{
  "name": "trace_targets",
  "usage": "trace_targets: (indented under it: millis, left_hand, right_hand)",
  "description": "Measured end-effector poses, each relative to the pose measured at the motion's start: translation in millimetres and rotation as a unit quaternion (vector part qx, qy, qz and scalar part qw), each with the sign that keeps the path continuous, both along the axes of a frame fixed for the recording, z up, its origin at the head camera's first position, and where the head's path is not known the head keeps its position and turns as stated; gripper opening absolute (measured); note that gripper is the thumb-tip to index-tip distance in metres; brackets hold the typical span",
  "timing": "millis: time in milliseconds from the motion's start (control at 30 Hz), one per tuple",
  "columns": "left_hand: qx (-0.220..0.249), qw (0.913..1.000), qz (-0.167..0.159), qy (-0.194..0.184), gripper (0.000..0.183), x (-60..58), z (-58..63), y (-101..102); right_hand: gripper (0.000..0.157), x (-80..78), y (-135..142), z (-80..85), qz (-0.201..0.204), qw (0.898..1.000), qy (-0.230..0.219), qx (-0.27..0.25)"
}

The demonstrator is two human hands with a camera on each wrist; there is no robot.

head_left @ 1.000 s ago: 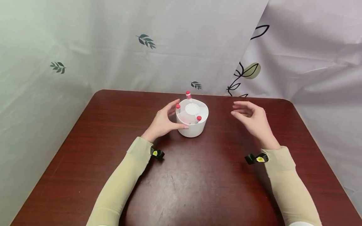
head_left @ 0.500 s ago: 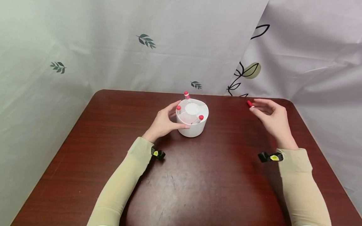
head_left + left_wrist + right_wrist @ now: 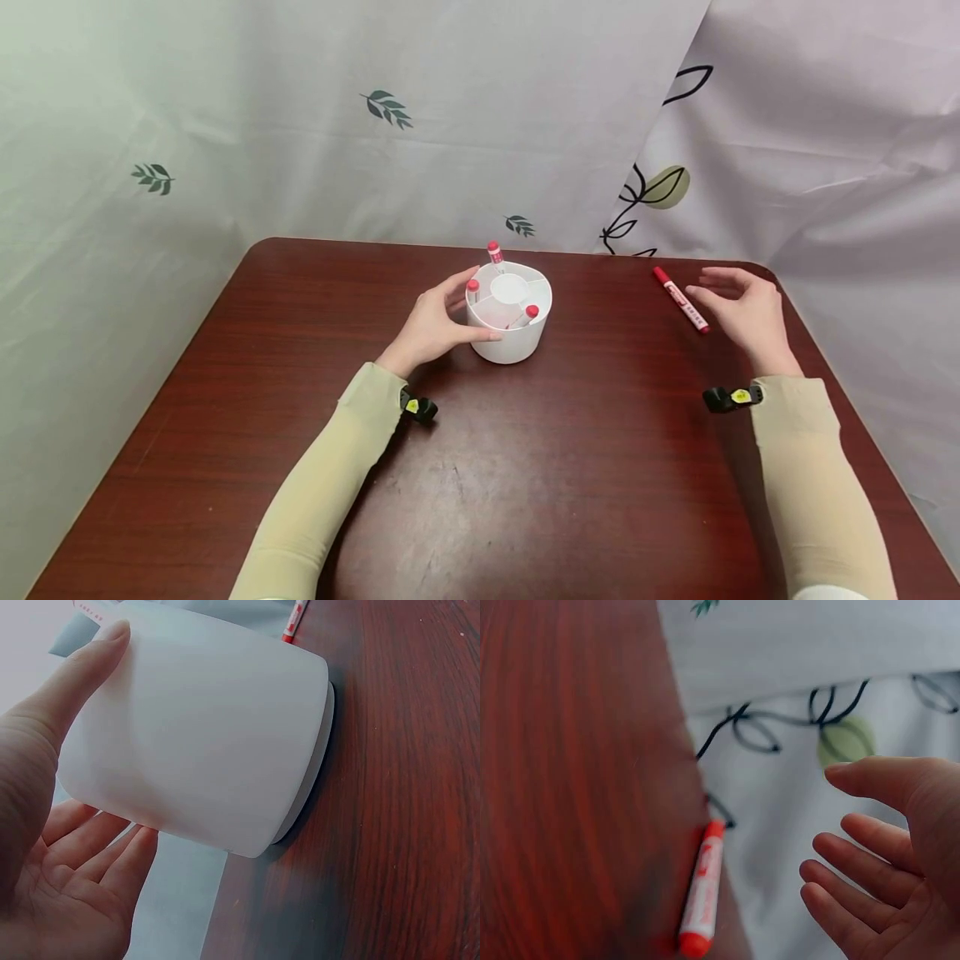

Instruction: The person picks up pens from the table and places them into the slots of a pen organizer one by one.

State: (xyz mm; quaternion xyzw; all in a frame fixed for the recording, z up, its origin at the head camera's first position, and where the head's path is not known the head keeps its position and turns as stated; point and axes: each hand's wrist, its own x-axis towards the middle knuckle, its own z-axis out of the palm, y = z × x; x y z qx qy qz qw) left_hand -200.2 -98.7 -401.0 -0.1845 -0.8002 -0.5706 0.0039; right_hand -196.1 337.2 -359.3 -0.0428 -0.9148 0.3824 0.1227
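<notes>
A white round pen holder [image 3: 509, 343] with divided compartments stands on the table, three red-capped markers leaning in it. My left hand [image 3: 431, 325] grips its left side, thumb across the front and fingers round the back. The left wrist view shows the thumb [image 3: 82, 671] near the rim and fingertips against the wall. One marker [image 3: 681, 300], white with red ends, lies on the table to the right of the holder. My right hand [image 3: 742, 312] hovers just right of this marker, fingers loosely bent and apart from it, nothing between them; the right wrist view shows the gap.
The dark red wooden table [image 3: 555, 467] ends at a pale curtain [image 3: 315, 150] with leaf prints behind and at both sides. A black wrist camera [image 3: 418, 408] sits at the left cuff, another camera [image 3: 731, 398] at the right.
My right hand has moved right, leaving the marker on the table in full view, which it covered before. The left hand stays; the markers in the holder have shifted slightly.
</notes>
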Motion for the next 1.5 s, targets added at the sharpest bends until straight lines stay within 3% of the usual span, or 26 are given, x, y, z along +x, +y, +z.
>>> trace_targets:
  millis: [167, 433, 533, 700, 867, 1167, 1500]
  left_hand:
    - [-0.002, 0.9999, -0.004, -0.011, 0.096, 1.5, 4.1, 1]
    - [0.008, 0.9998, -0.016, -0.012, 0.09, 16.7, 30.4, 4]
    - [0.008, 0.9997, -0.016, -0.019, 0.092, 12.9, 23.8, 3]
    - [0.001, 0.9998, -0.008, -0.016, 0.096, 0.8, 3.0, 1]
    - [-0.001, 1.0, -0.005, -0.009, 0.096, -1.1, -0.3, 0]
    - [-0.007, 1.0, -0.001, -0.005, 0.097, -1.1, 1.2, -1]
    - [-0.008, 0.9999, -0.003, -0.012, 0.094, -0.4, 1.2, -2]
  right_hand:
    - [0.052, -5.2, 14, -20.3, -0.01, 0.998, -0.026, 0.048]
    - [0.049, -6.5, 23, -46.0, 0.008, 0.996, -0.044, 0.082]
    - [0.044, -6.9, 23, -50.6, 0.007, 0.995, -0.038, 0.097]
    - [0.037, -8.4, 21, -54.9, 0.006, 0.993, -0.035, 0.115]
    - [0.034, -9.8, 22, -57.3, -0.004, 0.992, -0.039, 0.117]
    - [0.03, -7.8, 15, -42.7, -0.025, 0.996, -0.006, 0.089]
    - [0.032, -4.6, -10, -4.8, -0.021, 0.999, 0.046, 0.018]
